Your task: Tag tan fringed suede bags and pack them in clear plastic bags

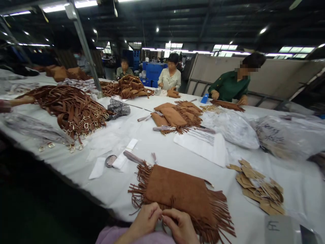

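A brown suede-look bag (177,189) with long fringe lies flat at the table's near edge. Against its near left side, my left hand (147,217) is closed in a pinch. Fingertip to fingertip with it, my right hand (179,223) is pinched too, over the bag's lower fringe. Something thin and dark shows just below the fingers, too small to name. A dark zip-pull strip (209,183) sticks out at the bag's far right corner. Beyond the far left corner lies a wrapped strap (133,157).
Tan hang tags (259,186) lie at right, plastic bags (291,134) behind them. Brown straps with gold buckles (76,112) heap at left, a person's hand (26,99) on them. More fringed bags (175,115) lie mid-table. Co-workers handle brown pieces across the table.
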Motion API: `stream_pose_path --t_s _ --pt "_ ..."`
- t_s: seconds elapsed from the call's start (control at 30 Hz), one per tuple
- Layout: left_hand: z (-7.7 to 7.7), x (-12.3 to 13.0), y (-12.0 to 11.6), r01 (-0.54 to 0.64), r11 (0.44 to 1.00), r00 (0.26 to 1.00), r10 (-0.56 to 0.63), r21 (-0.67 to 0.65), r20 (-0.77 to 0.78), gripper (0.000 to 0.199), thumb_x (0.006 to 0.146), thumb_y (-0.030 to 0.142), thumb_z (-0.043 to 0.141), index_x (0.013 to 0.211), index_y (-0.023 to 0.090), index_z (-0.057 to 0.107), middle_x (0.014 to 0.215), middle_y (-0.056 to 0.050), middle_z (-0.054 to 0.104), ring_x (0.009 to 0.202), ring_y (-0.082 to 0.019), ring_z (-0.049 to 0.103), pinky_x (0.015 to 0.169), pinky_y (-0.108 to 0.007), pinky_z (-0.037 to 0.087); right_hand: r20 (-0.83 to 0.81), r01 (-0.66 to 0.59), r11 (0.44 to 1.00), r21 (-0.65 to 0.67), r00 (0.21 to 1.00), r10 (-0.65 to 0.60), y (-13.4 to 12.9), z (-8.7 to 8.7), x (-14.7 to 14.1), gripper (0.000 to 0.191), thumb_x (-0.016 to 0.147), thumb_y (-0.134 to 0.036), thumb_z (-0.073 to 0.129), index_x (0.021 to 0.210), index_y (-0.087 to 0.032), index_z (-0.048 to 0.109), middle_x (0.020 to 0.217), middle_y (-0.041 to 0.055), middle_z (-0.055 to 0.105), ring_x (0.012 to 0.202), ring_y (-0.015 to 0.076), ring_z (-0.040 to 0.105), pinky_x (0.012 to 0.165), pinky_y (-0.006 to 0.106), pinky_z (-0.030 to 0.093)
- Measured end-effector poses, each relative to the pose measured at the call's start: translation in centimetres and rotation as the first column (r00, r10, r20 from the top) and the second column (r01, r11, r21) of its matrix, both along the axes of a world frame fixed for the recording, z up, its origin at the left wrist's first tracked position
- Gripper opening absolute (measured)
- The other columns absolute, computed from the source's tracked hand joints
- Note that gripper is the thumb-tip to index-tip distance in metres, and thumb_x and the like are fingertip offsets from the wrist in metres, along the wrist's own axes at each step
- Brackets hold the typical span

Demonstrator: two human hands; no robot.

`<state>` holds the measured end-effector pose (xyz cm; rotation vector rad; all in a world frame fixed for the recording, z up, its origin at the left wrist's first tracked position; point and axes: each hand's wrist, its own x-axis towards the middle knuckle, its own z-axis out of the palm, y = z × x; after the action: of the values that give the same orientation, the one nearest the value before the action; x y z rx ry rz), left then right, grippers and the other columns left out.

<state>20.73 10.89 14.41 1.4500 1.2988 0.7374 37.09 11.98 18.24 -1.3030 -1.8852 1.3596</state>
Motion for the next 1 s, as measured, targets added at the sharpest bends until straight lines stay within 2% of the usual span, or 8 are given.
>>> stream_pose_path --t_s 0.13,0.3,0.37,0.47,0.63,0.87,0.93,1.0 --pt "-0.7 -0.6 1.1 -0.154 0.986 0.986 0.158 0.056 -0.062 0.038 0.091 0.040 0.034 0.061 0.019 0.047 0.057 0.003 0.048 0.058 -0.012 0.047 0.057 -0.024 0.034 0.145 -0.031 0.978 0.208 0.989 0.001 2.4 0.0 -0.2 0.030 0.088 -0.036 0.045 0.074 -0.020 0.067 0.074 0.0044 0.066 0.071 0.0185 0.061 0.068 0.027 0.043" --pt "-1.5 -2.8 5.8 -0.363 0.895 0.915 0.395 0.261 -0.083 0.015 0.084 0.030 0.047 0.091 0.020 0.057 0.089 -0.004 0.061 0.083 -0.019 0.056 0.077 -0.031 0.044 0.258 0.131 0.918 0.374 0.936 -0.239 9.1 -1.1 2.0 0.027 0.089 -0.036 0.040 0.082 -0.020 0.060 0.078 0.0054 0.066 0.072 0.0205 0.060 0.068 0.030 0.042" --pt "-1.9 -3.7 8.2 -0.326 0.881 0.918 0.381 0.344 -0.106 0.027 0.082 0.022 0.047 0.107 0.020 0.055 0.108 -0.007 0.059 0.101 -0.021 0.054 0.091 -0.036 0.042 0.357 0.123 0.905 0.407 0.891 -0.281 11.5 -2.2 2.7 0.025 0.090 -0.034 0.036 0.084 -0.020 0.057 0.078 0.0056 0.066 0.072 0.0210 0.060 0.067 0.030 0.041" --pt "-2.1 -4.5 11.0 -0.115 0.905 0.905 0.265 0.409 -0.331 0.039 0.081 0.015 0.046 0.120 0.021 0.050 0.126 -0.009 0.053 0.115 -0.024 0.046 0.101 -0.041 0.034 0.566 0.068 0.914 0.400 0.766 -0.305 13.6 -4.0 3.1 0.023 0.092 -0.028 0.034 0.084 -0.021 0.054 0.082 0.0055 0.066 0.074 0.0199 0.060 0.065 0.029 0.038" --pt "-2.5 -5.0 12.0 0.120 0.955 0.710 0.107 0.270 -0.696 0.031 0.086 0.025 0.047 0.117 0.021 0.053 0.116 -0.010 0.057 0.110 -0.027 0.048 0.093 -0.042 0.038 0.727 -0.004 0.932 0.361 0.627 -0.279 14.4 -5.0 4.1 0.024 0.097 -0.028 0.029 0.089 -0.021 0.051 0.085 0.0048 0.066 0.078 0.0186 0.062 0.063 0.028 0.033" --pt "-2.0 -6.7 11.9 0.072 0.966 0.627 0.151 0.250 -0.764 0.033 0.093 0.036 0.035 0.089 0.017 0.062 0.094 -0.011 0.063 0.096 -0.028 0.055 0.083 -0.041 0.040 0.819 0.033 0.964 0.266 0.519 -0.244 15.8 -4.8 6.6 0.021 0.097 -0.024 0.028 0.093 -0.020 0.048 0.082 0.0068 0.067 0.076 0.0204 0.065 0.062 0.029 0.033" --pt "-0.9 -7.0 13.4 0.115 0.940 0.617 0.187 0.322 -0.765 0.026 0.092 0.026 0.037 0.102 0.020 0.060 0.106 -0.011 0.061 0.101 -0.028 0.053 0.085 -0.042 0.039 0.828 0.028 0.967 0.254 0.510 -0.232 16.3 -4.8 6.8 0.021 0.097 -0.023 0.028 0.094 -0.019 0.048 0.083 0.0085 0.068 0.078 0.0210 0.066 0.063 0.029 0.034" --pt "0.2 -7.1 15.2 0.274 0.901 0.607 0.108 0.335 -0.787 0.038 0.084 0.015 0.045 0.120 0.024 0.051 0.122 -0.011 0.055 0.110 -0.028 0.049 0.089 -0.043 0.037 0.841 0.026 0.971 0.239 0.493 -0.221 16.7 -4.6 6.8 0.022 0.097 -0.024 0.027 0.095 -0.019 0.049 0.083 0.0100 0.068 0.078 0.0221 0.066 0.063 0.030 0.035"
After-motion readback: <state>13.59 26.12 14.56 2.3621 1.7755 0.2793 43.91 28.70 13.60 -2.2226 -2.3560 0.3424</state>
